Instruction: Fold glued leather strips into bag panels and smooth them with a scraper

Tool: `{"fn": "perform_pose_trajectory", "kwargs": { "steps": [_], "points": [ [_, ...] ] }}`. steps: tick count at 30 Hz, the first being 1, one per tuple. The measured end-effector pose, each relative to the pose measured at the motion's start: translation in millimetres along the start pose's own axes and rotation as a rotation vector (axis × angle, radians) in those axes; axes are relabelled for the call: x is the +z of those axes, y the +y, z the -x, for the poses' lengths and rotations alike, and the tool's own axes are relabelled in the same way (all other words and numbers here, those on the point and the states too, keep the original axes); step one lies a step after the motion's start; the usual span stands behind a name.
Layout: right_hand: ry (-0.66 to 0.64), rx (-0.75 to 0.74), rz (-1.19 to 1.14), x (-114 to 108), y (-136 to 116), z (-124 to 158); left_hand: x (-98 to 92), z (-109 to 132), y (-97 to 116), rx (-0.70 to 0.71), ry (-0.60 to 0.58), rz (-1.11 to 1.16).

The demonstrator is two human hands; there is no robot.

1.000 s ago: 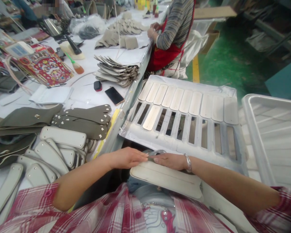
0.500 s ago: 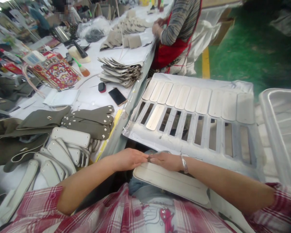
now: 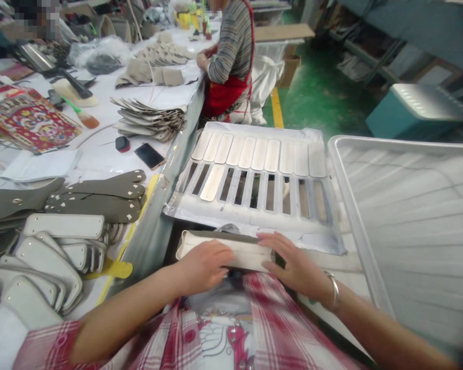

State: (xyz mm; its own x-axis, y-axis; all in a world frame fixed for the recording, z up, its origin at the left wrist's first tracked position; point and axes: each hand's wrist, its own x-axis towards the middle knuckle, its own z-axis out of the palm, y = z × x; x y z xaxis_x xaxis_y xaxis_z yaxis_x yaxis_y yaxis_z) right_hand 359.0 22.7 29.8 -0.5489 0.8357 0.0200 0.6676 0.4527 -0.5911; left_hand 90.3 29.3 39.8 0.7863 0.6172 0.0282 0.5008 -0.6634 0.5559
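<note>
A long pale leather piece with a dark edge (image 3: 244,250) lies across my lap, just below the slotted rack. My left hand (image 3: 205,265) rests on its left half with the fingers curled onto it. At the right end my right hand (image 3: 293,263) grips the piece, thumb beneath and fingers over the top; a silver bangle sits on that wrist. Both hands hold the piece between them.
A white slotted rack (image 3: 250,216) carries a row of pale strips ahead of me. To the right stands a large white tray (image 3: 355,216). The table on the left holds pale pieces (image 3: 46,252), olive pieces (image 3: 100,198) and a phone (image 3: 149,155). Another person (image 3: 231,56) works further along.
My view has swung right and down. The hands, fingertips together over the piece before, have moved apart to its two ends, and the piece now sits higher, close to the rack.
</note>
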Motion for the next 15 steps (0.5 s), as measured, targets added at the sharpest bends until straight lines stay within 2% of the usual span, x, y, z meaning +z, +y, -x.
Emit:
{"fn": "perform_pose_trajectory", "kwargs": {
  "steps": [3, 6, 9, 15],
  "points": [
    [0.159, -0.046, 0.059, 24.2, -9.3, 42.0, 29.0, -8.8, 17.7, -0.029, 0.029, -0.02],
    [0.325, -0.031, 0.07, 49.3, -8.7, 54.8, 47.6, -12.5, 20.7, -0.066, 0.072, -0.074],
    [0.42, 0.01, 0.044, 59.9, -6.3, 53.7, 52.7, -10.8, 20.1, -0.053, 0.136, -0.072],
    [0.455, -0.002, 0.102, 54.0, -9.2, 52.9, 49.7, -8.5, 24.6, -0.033, 0.129, -0.129]
  ]
}}
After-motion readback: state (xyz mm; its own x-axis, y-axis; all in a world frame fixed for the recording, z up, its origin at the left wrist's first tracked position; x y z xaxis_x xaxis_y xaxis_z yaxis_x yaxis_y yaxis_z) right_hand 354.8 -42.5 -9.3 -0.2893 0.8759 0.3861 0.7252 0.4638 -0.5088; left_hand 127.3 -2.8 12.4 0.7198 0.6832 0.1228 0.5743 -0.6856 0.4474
